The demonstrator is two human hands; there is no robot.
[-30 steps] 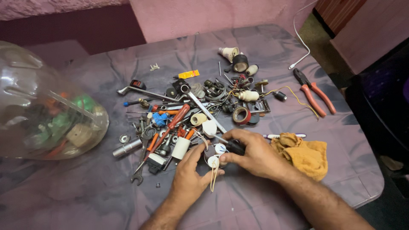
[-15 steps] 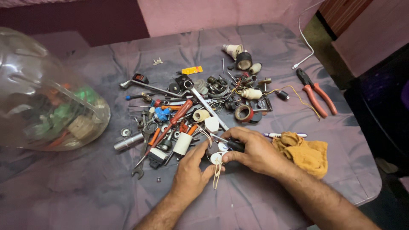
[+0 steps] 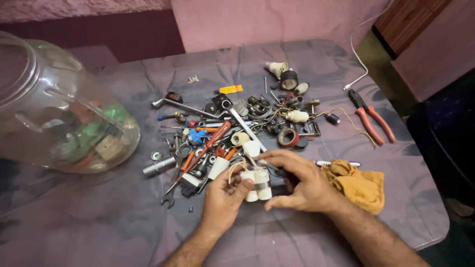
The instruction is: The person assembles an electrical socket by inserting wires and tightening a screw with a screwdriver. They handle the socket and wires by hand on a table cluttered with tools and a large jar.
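A cluster of small white cylindrical parts (image 3: 257,184), apparently plastic with a darker band across one, sits upright between both hands at the near edge of the tool pile. A pale loop of cord or rubber (image 3: 236,167) curves up from its left side. Its far end is hidden by fingers.

Both forearms bare, no sleeves, left hand (image 3: 223,198) and right hand (image 3: 302,184) ungloved
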